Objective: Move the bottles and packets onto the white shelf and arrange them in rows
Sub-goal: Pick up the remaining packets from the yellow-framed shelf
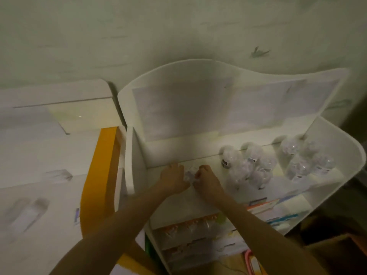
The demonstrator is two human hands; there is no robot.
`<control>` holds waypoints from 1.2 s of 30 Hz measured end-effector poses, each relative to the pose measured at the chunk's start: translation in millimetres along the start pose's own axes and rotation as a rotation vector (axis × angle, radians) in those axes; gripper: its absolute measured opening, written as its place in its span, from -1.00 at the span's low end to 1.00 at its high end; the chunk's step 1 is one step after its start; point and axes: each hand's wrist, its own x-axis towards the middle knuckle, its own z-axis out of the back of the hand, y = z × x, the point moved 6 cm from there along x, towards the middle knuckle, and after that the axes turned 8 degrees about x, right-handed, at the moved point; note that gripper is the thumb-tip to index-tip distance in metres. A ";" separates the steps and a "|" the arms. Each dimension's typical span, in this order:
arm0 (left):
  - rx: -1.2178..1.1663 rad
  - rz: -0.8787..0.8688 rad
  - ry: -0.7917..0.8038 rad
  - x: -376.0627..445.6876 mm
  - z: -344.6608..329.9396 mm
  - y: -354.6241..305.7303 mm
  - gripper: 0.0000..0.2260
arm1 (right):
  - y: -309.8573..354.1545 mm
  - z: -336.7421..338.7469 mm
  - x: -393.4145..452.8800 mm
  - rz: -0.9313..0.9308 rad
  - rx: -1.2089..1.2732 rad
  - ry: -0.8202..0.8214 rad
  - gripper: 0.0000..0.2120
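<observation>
A dim room with a pale papered wall (79, 36): on the top of a white shelf (341, 155), two hands meet. The left hand (173, 178) and right hand (206, 180) together pinch a small clear packet (190, 174), its contents blurred. About eight clear bottles (258, 165) cluster at the shelf's right end; the exact count is hard to make out.

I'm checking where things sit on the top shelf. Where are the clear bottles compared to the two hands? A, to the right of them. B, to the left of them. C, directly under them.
A: the clear bottles stand clustered on the right part of the white shelf, while the left hand and right hand work together further left.
</observation>
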 end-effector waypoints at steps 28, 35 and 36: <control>0.019 0.167 -0.673 -179.3 135.9 21.7 -0.40 | 38.9 41.9 -142.8 0.160 0.237 -0.006 -0.33; 0.064 0.306 -0.613 -268.8 98.8 75.4 -0.31 | 103.4 28.1 -187.7 0.268 0.247 -0.050 -0.28; 0.063 0.338 -0.592 -278.9 93.5 86.8 -0.30 | 116.8 24.9 -192.3 0.306 0.242 -0.056 -0.31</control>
